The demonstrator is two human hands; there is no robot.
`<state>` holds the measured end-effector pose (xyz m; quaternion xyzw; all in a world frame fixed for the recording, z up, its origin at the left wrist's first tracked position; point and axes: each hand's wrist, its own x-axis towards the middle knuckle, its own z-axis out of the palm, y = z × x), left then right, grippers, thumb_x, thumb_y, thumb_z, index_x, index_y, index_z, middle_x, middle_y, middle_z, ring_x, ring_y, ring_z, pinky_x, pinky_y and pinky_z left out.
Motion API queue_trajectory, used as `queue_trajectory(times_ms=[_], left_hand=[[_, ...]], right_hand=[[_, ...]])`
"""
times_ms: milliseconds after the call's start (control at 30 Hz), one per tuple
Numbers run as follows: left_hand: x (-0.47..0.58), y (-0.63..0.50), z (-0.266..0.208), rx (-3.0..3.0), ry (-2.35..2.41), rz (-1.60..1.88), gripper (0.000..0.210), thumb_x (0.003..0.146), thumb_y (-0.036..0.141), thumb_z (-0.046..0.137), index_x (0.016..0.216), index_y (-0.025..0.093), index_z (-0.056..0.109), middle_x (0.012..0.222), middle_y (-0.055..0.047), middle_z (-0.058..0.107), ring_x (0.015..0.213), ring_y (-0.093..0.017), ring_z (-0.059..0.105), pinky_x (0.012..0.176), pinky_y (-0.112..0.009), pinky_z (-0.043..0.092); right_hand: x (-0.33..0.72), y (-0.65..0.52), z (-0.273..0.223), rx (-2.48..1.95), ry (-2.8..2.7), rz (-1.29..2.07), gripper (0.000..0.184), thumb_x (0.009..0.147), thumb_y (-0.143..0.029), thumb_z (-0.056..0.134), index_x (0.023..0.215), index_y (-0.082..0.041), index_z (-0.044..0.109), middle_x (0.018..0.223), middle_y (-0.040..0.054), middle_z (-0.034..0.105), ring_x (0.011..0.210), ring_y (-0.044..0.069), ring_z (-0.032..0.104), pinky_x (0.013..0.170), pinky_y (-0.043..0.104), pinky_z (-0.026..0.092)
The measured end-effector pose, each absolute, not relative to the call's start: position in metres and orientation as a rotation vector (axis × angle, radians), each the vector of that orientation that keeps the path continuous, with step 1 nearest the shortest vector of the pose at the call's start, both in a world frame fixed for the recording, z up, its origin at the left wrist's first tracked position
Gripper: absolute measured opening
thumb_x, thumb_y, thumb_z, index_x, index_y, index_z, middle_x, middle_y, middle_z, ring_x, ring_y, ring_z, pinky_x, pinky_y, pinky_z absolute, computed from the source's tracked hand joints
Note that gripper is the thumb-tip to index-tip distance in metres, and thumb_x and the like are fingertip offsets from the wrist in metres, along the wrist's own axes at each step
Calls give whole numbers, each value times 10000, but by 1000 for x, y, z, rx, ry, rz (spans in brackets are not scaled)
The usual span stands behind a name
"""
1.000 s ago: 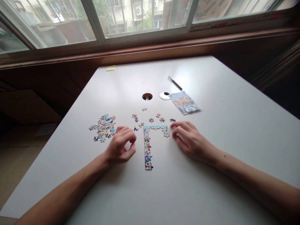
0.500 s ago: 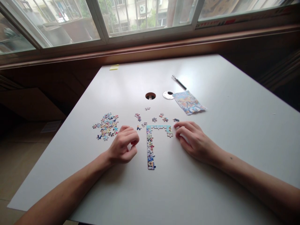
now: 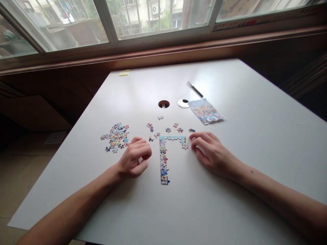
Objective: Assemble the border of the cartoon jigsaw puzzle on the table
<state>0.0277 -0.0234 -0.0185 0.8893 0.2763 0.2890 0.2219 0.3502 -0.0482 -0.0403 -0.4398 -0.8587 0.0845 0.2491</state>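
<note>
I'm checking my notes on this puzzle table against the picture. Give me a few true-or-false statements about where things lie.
1. The joined puzzle strip lies between the left hand and the right hand. True.
2. The pile of loose pieces lies right of the right hand. False: it lies left of the left hand.
3. The pen lies beyond the picture sheet. True.
4. The left hand lies flat and spread. False: its fingers are curled.

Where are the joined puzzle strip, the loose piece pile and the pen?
joined puzzle strip [image 3: 163,160], head view, middle of its long vertical run.
loose piece pile [image 3: 117,137], head view, centre of the heap, beyond the left hand [image 3: 134,159].
pen [image 3: 195,89], head view, middle of the barrel.
</note>
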Motion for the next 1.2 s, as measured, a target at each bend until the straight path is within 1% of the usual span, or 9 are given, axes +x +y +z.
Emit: queue_trajectory(times_ms=[367,500,633,800,900,1000,1100,1200], left_hand=[[26,-20,-20,2384,738,786,107,661,195,387,679,206,283,617,9,338,601,-159,297,740,-381,325],[26,-20,-19,2404,741,739,112,663,206,384,679,208,274,610,3,342,598,-166,296,741,-391,330],[27,-20,-18,2428,741,718,102,674,191,379,690,208,280,622,-1,359,607,-168,313,747,-392,335],[29,-21,-16,2446,750,771,93,691,156,379,693,206,300,633,5,371,609,-159,317,746,-379,348],[32,-23,-17,2492,811,813,100,712,124,407,696,206,351,637,5,410,628,-160,358,745,-370,362],[35,-24,-21,2541,991,935,114,759,94,479,731,202,457,686,-11,510,721,-180,453,755,-361,391],[36,-21,-24,2567,1199,1014,95,829,111,558,841,198,594,857,-46,633,883,-214,522,846,-381,430],[36,-10,-22,2664,1276,879,126,889,153,591,946,220,681,1002,-54,680,995,-239,535,932,-418,407]], right_hand=[[350,-48,-38,-1196,-2331,228,153,878,-83,532,919,-230,520,1197,91,603,1117,265,526,966,460,461],[350,-48,-38,-1195,-2322,237,161,867,-81,536,916,-234,529,1195,91,612,1117,269,536,962,465,469],[350,-49,-38,-1208,-2318,245,161,865,-85,538,917,-238,541,1200,91,618,1125,273,540,966,471,468],[350,-49,-38,-1203,-2326,244,158,869,-85,536,917,-235,531,1199,94,609,1126,273,535,971,472,464],[350,-48,-40,-1208,-2332,241,156,874,-87,533,926,-234,533,1205,93,603,1136,275,530,973,478,463],[351,-48,-41,-1211,-2331,236,150,877,-89,535,925,-232,533,1211,93,602,1136,273,530,973,483,464],[351,-47,-42,-1207,-2319,235,153,874,-86,538,919,-232,537,1211,97,603,1136,277,534,974,492,465],[350,-48,-40,-1212,-2308,246,156,871,-82,533,918,-230,545,1208,102,606,1149,283,535,974,497,467]])
